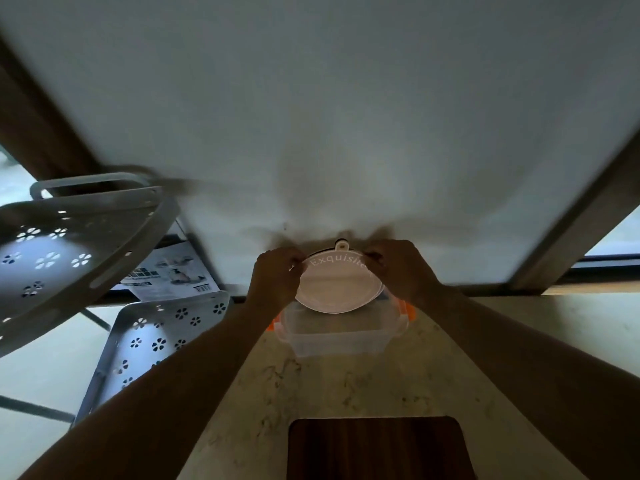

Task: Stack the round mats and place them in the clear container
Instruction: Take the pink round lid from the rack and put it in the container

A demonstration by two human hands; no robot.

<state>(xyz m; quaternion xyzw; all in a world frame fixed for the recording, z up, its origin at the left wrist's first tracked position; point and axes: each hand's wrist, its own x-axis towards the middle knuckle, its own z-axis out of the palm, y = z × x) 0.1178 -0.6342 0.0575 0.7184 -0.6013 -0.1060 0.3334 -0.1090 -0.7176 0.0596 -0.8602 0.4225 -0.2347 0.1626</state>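
A stack of round pale mats point(337, 289), the top one lettered "Exquisite" with a small hanging tab at its far edge, is held tilted over the far rim of the clear container point(337, 337). My left hand point(277, 277) pinches the stack's left edge. My right hand point(400, 270) pinches its right edge. The container has orange clips at its sides and stands open on the marble counter against the wall. How many mats are in the stack cannot be told.
A dark wooden board point(375, 448) lies on the counter point(519, 358) near me. To the left stands a grey metal rack with flower cut-outs, an upper shelf point(69, 247) and a lower shelf point(152, 344). A printed box point(173, 271) sits behind it. The pale wall point(329, 116) rises just beyond.
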